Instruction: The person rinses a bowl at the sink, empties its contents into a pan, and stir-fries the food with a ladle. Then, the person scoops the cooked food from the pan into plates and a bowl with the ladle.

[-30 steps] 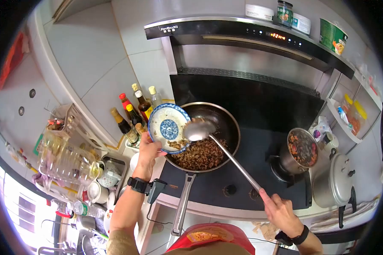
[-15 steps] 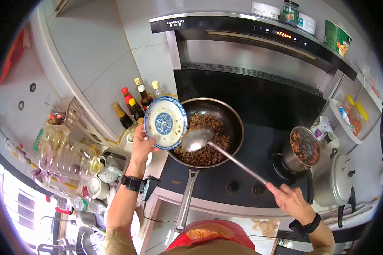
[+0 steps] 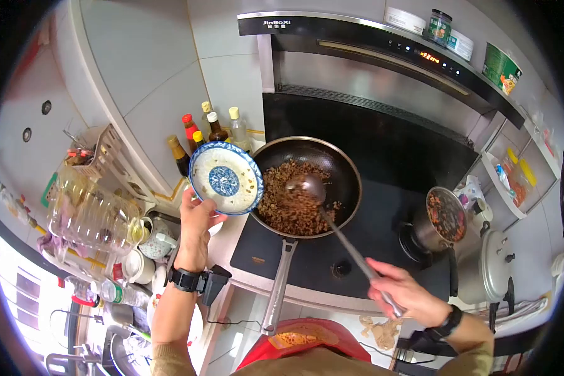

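My left hand [image 3: 198, 220] grips the rim of a blue-and-white plate [image 3: 244, 182], tilted beside the wok's left edge; small brown bits cling to its surface. In my right hand [image 3: 407, 293] is the long handle of a metal ladle [image 3: 357, 254]. The ladle's bowl sits in a brown minced mixture [image 3: 294, 213] inside the dark wok [image 3: 341, 166], and the food around it is blurred by motion. The wok rests on the black cooktop, its metal handle [image 3: 279, 282] pointing towards me.
At right, a pot of dark food [image 3: 445, 216] stands on a burner beside a pressure cooker [image 3: 496, 263]. Sauce bottles [image 3: 217, 128] line the back left corner. A large clear plastic jug [image 3: 94, 216] and crockery crowd the left side. A range hood [image 3: 357, 47] overhangs the back.
The plate has moved left, away from over the wok. The ladle's bowl has gone from the plate's edge down into the mince, and my right hand has come slightly left.
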Available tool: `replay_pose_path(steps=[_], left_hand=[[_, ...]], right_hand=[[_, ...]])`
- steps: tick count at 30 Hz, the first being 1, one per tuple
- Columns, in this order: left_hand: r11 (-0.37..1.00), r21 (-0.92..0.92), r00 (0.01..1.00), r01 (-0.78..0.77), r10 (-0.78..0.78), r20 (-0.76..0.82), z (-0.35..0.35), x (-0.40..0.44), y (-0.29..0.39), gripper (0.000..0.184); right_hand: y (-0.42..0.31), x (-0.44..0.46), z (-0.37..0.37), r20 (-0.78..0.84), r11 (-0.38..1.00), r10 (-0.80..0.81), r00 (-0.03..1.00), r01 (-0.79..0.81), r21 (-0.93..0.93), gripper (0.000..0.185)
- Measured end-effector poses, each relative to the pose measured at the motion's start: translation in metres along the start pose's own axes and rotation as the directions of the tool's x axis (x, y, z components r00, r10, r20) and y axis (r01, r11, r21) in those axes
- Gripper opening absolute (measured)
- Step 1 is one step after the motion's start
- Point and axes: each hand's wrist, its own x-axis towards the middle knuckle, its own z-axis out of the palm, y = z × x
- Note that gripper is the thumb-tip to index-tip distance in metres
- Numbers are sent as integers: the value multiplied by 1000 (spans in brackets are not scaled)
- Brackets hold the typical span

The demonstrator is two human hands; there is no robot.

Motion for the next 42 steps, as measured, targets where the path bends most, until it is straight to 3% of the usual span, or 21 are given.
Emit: replay_pose_path(steps=[1,3,7,11,14,16,17,19,20,21,23,24,25,27,31,34,35,37,39,41,42], left_hand=[[1000,-3,1000,3,-3,-14,1,0,3,59],[1000,-25,1000,10,-11,-22,-2,1,2,59],[998,-48,999,38,-40,-34,-2,-4,-1,57],[997,-45,998,62,-63,-14,10,-8,-4,55],[998,-5,998,61,-61,-19,28,-16,-8,52],[995,-48,996,87,-86,7,37,-17,-14,51],[989,-87,992,121,-117,41,44,-20,-16,49],[976,-155,988,151,-145,50,58,-31,-14,46],[954,-210,974,215,-195,112,60,-31,-17,47],[925,-258,955,279,-238,177,60,-30,-21,48],[922,-274,956,274,-232,178,56,-24,-39,47],[905,-295,944,308,-253,210,55,-23,-43,47],[886,-313,930,342,-273,245,54,-22,-46,47],[876,-314,919,367,-290,266,52,-19,-49,47],[826,-320,865,464,-344,366,52,-16,-45,37],[818,-319,853,479,-348,388,54,-15,-48,34],[815,-320,850,483,-349,394,54,-12,-52,34],[770,-312,801,556,-397,449,54,-6,-58,31],[775,-297,795,558,-397,457,52,-5,-55,30],[780,-280,789,560,-398,468,53,-6,-46,29],[805,-251,802,538,-397,445,53,-7,-40,29]], right_hand=[[2,6,3,0,1000,-6,1000,6,-4,57],[3,16,6,171,924,-22,985,-46,380,52],[5,6,6,158,856,-43,986,-46,515,43],[1,-7,-2,158,877,-88,984,1,481,43],[-1,-14,-12,206,895,-143,968,37,444,55],[-2,-18,-13,119,971,-215,969,199,133,62],[0,-17,-12,125,971,-218,968,202,124,62],[6,-13,-13,164,946,-292,942,310,-95,65],[6,-11,-16,181,917,-294,939,330,-223,66],[5,-11,-18,190,914,-294,937,334,-230,66],[3,-12,-23,119,688,-310,943,309,-657,68],[4,-10,-27,143,494,-387,911,335,-802,69],[6,-7,-31,142,491,-388,911,334,-805,69],[12,-1,-37,286,166,-593,753,462,-871,67],[30,-16,-28,238,159,-562,792,385,-909,68],[36,-33,-16,73,534,-467,881,347,-771,66],[35,-33,-14,67,534,-467,882,341,-774,66],[31,-28,-10,-54,740,-353,934,243,-628,65],[30,-19,-4,-80,719,-371,925,231,-656,64],[34,-8,-6,-59,574,-484,873,266,-775,65],[33,-9,-6,-75,578,-401,913,189,-794,66]])
